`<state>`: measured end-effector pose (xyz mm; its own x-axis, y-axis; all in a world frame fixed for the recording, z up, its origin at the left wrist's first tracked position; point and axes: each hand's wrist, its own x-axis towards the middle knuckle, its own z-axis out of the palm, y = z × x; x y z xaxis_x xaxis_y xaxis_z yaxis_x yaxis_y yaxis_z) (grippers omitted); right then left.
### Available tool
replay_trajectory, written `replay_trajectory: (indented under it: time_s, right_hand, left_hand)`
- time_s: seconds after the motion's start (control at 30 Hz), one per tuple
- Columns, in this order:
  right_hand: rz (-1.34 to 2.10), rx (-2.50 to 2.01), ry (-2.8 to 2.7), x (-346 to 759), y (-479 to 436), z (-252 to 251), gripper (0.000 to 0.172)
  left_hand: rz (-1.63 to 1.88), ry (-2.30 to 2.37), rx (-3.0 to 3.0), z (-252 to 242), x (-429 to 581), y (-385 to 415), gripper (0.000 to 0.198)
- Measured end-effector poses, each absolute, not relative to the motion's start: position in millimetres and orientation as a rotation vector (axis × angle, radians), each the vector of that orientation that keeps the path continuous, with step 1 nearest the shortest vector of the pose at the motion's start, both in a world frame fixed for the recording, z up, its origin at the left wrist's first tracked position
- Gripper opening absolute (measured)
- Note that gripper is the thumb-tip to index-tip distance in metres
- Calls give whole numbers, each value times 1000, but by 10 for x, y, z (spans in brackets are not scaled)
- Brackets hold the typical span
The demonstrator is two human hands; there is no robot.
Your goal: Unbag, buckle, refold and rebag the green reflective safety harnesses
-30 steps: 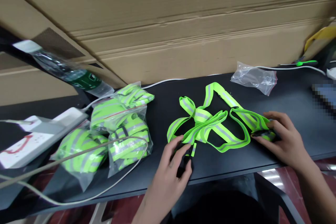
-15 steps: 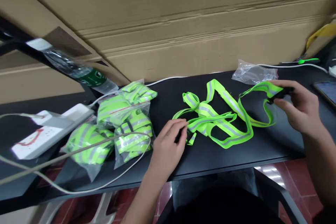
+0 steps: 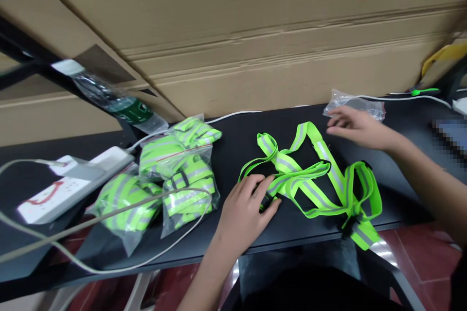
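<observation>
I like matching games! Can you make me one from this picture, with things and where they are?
Things:
1. left hand
2. right hand
3. white power strip
4. green-handled screwdriver

Places:
A. right by the crumpled clear bag
B. on the black buckle of the green strap
C. at the left end of the black table
D. at the table's far edge, near a white cord

Right pairs: 1-B, 2-A, 3-C, 4-D.

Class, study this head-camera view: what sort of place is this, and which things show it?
Probably a small packing workroom: zip bags of reflective safety vests and one loose vest lie on a black bench, before a large cardboard carton.
</observation>
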<state>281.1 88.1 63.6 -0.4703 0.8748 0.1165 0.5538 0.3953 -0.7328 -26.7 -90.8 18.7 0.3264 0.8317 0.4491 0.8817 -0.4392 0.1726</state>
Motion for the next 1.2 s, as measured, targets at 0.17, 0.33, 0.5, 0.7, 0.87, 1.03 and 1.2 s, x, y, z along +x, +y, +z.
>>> replay_trajectory:
  time_s: [0.17,0.33,0.5,0.7,0.87,1.03,1.2]
  right_hand:
    - [568,-1282,-2584,2351,1441,302,28]
    - [280,-1471,-2365,2336,1966,361,28]
    - [146,-1648,-2138,2497,2312,379,31]
    - [306,-1585,-2203,2619,2190,218,50]
    - [505,-1625,-2354,2707,2036,216,55]
    - [800,-1616,-2356,2545,2056,295,52]
    - [904,-1581,-2438,2347,2121,348,46]
  left_hand:
    - [-900,-1604,-2578,197,-253,-875,12]
    - [-1036,-1393,-2828,328,-355,-1009,11]
    - [-1109,-1291,-2783,351,-447,-1105,37]
    - [-1116,-1466,-2705,214,-443,-1054,32]
    - [-1303,-1678,-2706,153,-377,-1094,40]
    - [-1487,-1744,-2724,164,-267,-1126,38]
    - [-1775,-1740,-2747,307,-228,-1156,41]
